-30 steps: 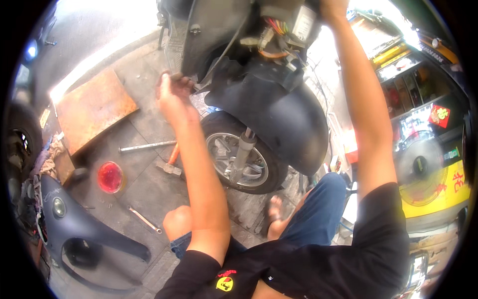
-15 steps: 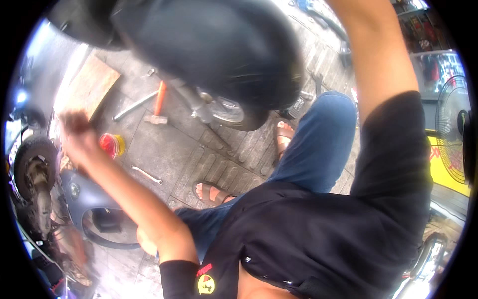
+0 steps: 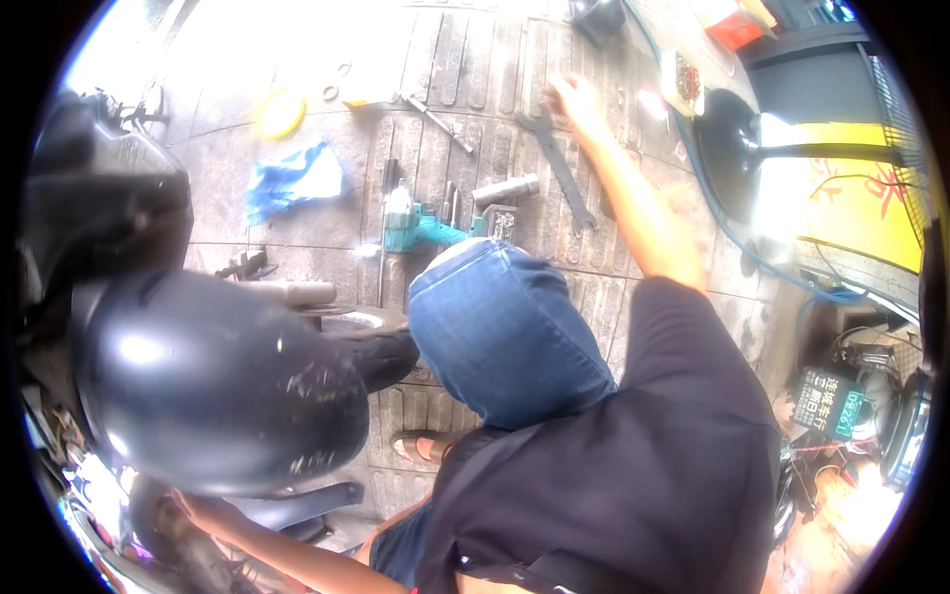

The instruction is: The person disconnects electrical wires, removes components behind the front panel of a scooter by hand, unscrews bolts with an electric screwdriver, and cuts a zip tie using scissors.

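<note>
My right hand (image 3: 572, 101) is open, reaching out over the ground just beyond a large open-end wrench (image 3: 559, 168), with nothing visible in it. Left of the wrench lie a metal cylinder (image 3: 505, 188), a teal power tool (image 3: 421, 230) and a thin metal bar (image 3: 435, 124). My left hand (image 3: 198, 510) looks open at the lower left, beside a dark tire (image 3: 158, 510), under the scooter's black front fender (image 3: 213, 381); whether it touches the tire I cannot tell. My bent knee (image 3: 505, 317) is between the fender and my right arm.
A blue cloth (image 3: 295, 180) and a yellow ring (image 3: 284, 115) lie on the ground. At right are a black fan base (image 3: 722, 158), a blue hose (image 3: 708, 188), a small parts box (image 3: 683, 84) and cluttered equipment (image 3: 851, 396). Dark scooter bodywork (image 3: 109, 208) stands at left.
The view has swung right and down. My right hand has left the upper bodywork for the ground by the wrench; my left hand has moved to the lower left near the tire.
</note>
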Available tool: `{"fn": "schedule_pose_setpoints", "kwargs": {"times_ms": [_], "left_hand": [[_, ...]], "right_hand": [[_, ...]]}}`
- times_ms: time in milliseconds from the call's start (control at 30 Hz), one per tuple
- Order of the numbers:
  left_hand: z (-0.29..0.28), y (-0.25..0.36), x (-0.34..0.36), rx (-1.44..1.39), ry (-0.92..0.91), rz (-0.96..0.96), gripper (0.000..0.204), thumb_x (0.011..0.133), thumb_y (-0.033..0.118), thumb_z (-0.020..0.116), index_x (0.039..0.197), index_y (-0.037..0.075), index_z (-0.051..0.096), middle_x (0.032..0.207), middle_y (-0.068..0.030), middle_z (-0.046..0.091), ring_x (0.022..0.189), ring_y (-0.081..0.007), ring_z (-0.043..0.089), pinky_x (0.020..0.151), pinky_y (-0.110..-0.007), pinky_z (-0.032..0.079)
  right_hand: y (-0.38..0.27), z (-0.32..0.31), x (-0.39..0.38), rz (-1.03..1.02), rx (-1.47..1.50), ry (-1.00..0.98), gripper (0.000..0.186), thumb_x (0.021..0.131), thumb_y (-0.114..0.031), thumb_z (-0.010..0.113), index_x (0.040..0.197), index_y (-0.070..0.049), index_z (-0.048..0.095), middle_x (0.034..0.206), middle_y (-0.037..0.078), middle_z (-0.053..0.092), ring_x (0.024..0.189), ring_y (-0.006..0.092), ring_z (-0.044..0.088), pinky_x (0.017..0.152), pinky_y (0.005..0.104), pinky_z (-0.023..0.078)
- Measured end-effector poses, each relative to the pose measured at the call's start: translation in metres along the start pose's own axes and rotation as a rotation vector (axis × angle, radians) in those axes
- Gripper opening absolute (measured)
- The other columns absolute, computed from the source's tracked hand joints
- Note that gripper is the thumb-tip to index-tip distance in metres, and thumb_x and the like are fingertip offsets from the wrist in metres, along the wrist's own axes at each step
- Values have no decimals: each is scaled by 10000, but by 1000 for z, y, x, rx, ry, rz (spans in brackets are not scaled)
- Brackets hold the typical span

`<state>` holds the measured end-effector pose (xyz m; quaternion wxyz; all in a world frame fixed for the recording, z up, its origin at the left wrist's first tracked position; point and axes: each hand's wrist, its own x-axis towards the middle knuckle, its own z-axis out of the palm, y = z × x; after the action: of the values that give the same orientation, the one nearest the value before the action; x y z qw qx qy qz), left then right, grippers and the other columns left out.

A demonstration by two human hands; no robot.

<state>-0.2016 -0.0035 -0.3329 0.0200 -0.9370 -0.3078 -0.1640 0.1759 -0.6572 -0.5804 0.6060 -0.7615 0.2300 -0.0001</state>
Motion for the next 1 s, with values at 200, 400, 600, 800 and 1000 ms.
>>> {"fn": "schedule_pose_setpoints", "kwargs": {"times_ms": [200, 400, 600, 800, 1000], "left_hand": [[8, 14, 16, -492, 4, -307, 414, 890, 117, 579, 1286, 0, 565, 1247, -203, 580, 1130, -286, 590, 909, -373, 510], [8, 26, 18, -443, -25, -300, 425, 872, 108, 586, 1282, -1, 567, 1209, -205, 596, 1093, -279, 603, 848, -365, 525], [26, 41, 9, -219, -78, -93, 438, 854, 99, 593, 1279, -2, 569, 1170, -207, 612, 1056, -273, 615, 786, -357, 541], [15, -7, 10, -118, -106, 208, 450, 836, 90, 601, 1275, -3, 570, 1132, -210, 627, 1020, -266, 628, 725, -348, 557], [28, -102, 21, -572, -279, -395, 366, 883, 141, 572, 1221, 2, 601, 976, -142, 642, 885, -186, 605, 675, -296, 514]], "right_hand": [[111, -69, -2, 90, -47, 168, 269, 899, -218, 632, 1055, 0, 631, 811, 47, 662, 663, 118, 607, 609, 256, 493], [51, 51, 8, 108, 109, -183, 278, 864, -252, 656, 1014, -18, 657, 898, 117, 686, 766, 195, 654, 679, 331, 538], [22, 147, -42, -293, -121, -467, 330, 853, -263, 618, 1049, 0, 650, 937, 152, 682, 858, 247, 659, 777, 394, 523], [59, 124, -84, -308, -168, -473, 318, 865, -303, 619, 1050, -46, 651, 1000, 170, 686, 921, 287, 670, 809, 395, 506], [59, 73, -55, -392, -311, -213, 307, 811, -273, 678, 976, -14, 667, 937, 184, 684, 879, 287, 667, 793, 398, 512]]}}
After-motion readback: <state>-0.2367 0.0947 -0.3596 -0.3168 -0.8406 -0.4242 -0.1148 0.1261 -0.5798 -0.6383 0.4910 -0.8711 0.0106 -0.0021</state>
